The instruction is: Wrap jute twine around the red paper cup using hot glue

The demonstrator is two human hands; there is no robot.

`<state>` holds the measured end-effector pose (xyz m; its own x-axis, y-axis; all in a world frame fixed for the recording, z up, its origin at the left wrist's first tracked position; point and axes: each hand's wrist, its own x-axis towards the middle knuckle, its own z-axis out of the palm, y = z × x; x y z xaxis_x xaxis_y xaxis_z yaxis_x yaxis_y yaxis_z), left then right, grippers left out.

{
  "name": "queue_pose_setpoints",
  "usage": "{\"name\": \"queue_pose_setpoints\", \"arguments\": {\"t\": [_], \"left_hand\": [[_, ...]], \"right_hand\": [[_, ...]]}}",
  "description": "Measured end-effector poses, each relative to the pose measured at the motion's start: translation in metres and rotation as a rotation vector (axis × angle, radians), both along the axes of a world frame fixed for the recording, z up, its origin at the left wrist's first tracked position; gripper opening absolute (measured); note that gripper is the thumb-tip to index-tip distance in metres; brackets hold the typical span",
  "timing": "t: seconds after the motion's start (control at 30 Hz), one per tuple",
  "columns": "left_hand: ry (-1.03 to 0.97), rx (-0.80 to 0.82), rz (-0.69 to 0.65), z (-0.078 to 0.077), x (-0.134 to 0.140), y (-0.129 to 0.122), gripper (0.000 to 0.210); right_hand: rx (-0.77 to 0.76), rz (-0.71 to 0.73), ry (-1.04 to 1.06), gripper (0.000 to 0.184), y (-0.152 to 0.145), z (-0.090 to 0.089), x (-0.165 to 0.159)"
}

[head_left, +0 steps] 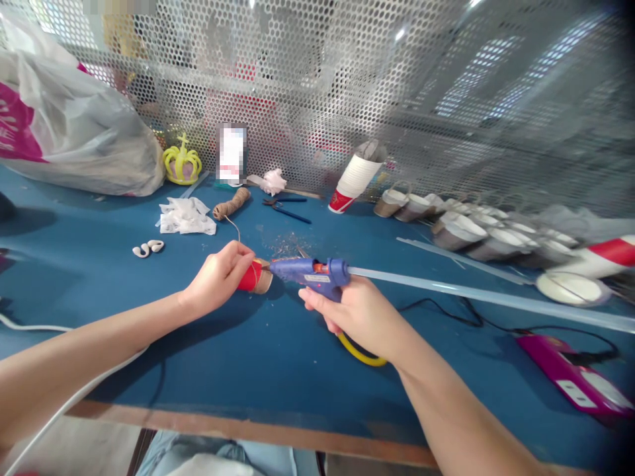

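Observation:
My left hand (218,276) is closed around a small red paper cup (249,276) lying on its side, with brown twine wound about one end. From that cup a strand runs back to a twine bundle (231,203). My right hand (360,309) grips a blue hot glue gun (312,274) by its handle. The gun's nozzle points left and meets, or nearly meets, the wound end of the cup. A long translucent glue stick (466,295) sticks out from the gun's back. Under my right hand shows a yellow curved handle (364,354).
Blue-handled pliers (288,208), white crumpled paper (186,216) and a yellow crown (182,162) lie behind. Stacked paper cups (353,178) lean by the mesh. Several small twine-wrapped buckets (459,231) stand right. A purple power strip (570,373) and a white cord (94,380) flank my arms.

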<state>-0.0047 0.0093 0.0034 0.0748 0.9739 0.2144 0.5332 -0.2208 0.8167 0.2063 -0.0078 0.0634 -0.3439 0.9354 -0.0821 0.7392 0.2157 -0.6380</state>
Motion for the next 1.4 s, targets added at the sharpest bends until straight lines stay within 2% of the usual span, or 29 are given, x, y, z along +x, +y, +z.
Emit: {"name": "queue_pose_setpoints", "arguments": {"t": [0.3, 0.5, 0.73, 0.93, 1.07, 1.17, 1.3, 1.37, 1.4], "left_hand": [[0.046, 0.058, -0.040, 0.004, 0.000, -0.005, 0.022], [0.029, 0.056, -0.032, 0.006, 0.001, -0.006, 0.025], [0.027, 0.028, -0.007, 0.006, -0.001, -0.005, 0.026], [0.029, 0.035, -0.009, 0.006, -0.001, -0.006, 0.028], [0.056, 0.021, -0.017, 0.006, -0.002, -0.005, 0.029], [0.165, -0.002, -0.014, 0.009, -0.007, 0.001, 0.034], [0.496, -0.046, 0.020, 0.022, -0.019, 0.011, 0.051], [0.743, -0.008, 0.156, 0.031, -0.023, 0.011, 0.058], [0.814, 0.063, 0.225, 0.036, -0.023, 0.009, 0.059]], "right_hand": [[-0.037, -0.013, 0.059, 0.030, 0.010, 0.002, -0.004], [-0.143, -0.015, 0.298, 0.027, 0.022, -0.002, 0.005], [-0.092, 0.025, 0.493, 0.032, 0.031, -0.006, 0.014], [-0.039, -0.009, 0.496, 0.032, 0.038, -0.013, 0.019], [-0.019, -0.006, 0.478, 0.032, 0.036, -0.010, 0.018], [0.081, -0.058, 0.355, 0.031, 0.032, -0.004, 0.014], [0.442, -0.177, 0.150, 0.025, 0.030, -0.006, 0.009], [0.627, -0.195, 0.073, 0.021, 0.030, -0.011, 0.008], [0.694, -0.198, 0.050, 0.021, 0.031, -0.014, 0.007]]}}
